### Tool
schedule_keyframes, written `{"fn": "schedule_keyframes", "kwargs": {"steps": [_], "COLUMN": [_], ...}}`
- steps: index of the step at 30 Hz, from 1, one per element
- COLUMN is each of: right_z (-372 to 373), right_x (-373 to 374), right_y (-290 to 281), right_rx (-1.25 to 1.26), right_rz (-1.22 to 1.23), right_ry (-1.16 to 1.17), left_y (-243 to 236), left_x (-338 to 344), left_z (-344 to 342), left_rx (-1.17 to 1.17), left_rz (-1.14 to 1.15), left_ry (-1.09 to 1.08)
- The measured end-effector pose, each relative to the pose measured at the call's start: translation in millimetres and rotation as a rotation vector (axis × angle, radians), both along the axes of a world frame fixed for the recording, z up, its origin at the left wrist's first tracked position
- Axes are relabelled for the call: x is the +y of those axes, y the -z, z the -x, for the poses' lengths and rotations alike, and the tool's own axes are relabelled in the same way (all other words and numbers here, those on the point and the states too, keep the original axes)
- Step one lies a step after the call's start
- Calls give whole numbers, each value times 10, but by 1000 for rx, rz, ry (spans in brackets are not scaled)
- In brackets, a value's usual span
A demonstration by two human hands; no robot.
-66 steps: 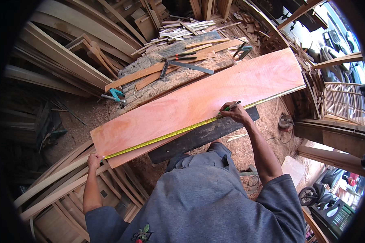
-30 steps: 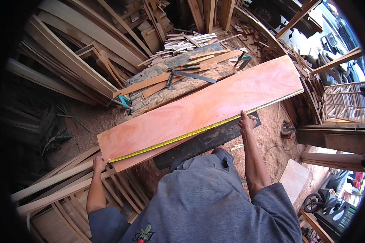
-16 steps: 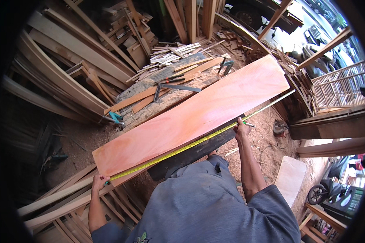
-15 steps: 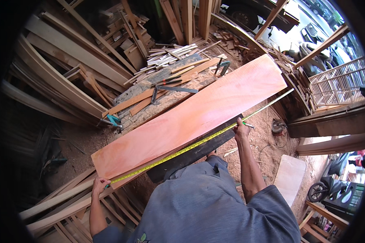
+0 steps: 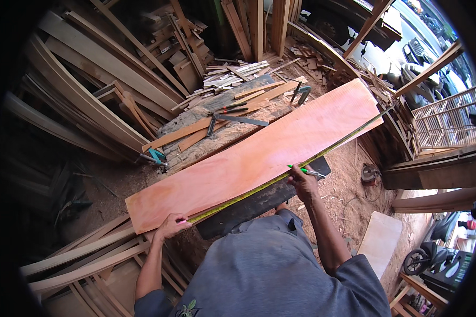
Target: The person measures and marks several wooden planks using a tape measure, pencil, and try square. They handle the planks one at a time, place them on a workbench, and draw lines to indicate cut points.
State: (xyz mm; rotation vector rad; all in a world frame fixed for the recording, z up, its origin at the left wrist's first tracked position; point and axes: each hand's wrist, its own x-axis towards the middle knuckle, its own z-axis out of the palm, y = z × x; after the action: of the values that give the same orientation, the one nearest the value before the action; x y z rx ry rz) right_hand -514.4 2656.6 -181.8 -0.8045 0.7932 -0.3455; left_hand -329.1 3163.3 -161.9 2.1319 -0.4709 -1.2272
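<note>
A long pale pink board (image 5: 248, 153) lies diagonally across the work area, with another board's edge showing beneath it. A yellow tape measure (image 5: 232, 199) stretches along its near edge toward the far right end. My left hand (image 5: 172, 226) pinches the tape near the board's left end. My right hand (image 5: 304, 182) is closed round a green pen (image 5: 296, 170) at the near edge, right of the board's middle. A dark plank (image 5: 264, 203) lies under the boards, partly hidden.
A worn bench (image 5: 177, 124) holds loose strips, pliers (image 5: 230, 108), a metal square (image 5: 238, 119) and teal clamps (image 5: 154, 156). Curved timber stands left. A power tool (image 5: 370, 174) rests right on shavings, near a wire rack (image 5: 444, 119). Vehicles show at far right.
My left hand has moved rightward along the board's edge. The green pen in my right hand has turned, pointing up-left over the board. The tape appears more twisted and darker toward the far end.
</note>
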Motion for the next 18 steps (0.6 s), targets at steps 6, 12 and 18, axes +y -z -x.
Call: {"fn": "schedule_keyframes", "kwargs": {"steps": [6,12,18], "right_z": [-338,-604,-504], "right_x": [724,888,382], "right_y": [32,3,17], "right_rx": [15,72,35], "right_rz": [-39,273,260], "right_ry": [-402,-758,-351], "left_y": [88,-130,152], "left_x": [-1203,-2179,-2312], "left_z": [158,256,-677], "left_rx": [60,260,-57], "left_rz": [169,368,270], "left_ry": [11,-128,-331]}}
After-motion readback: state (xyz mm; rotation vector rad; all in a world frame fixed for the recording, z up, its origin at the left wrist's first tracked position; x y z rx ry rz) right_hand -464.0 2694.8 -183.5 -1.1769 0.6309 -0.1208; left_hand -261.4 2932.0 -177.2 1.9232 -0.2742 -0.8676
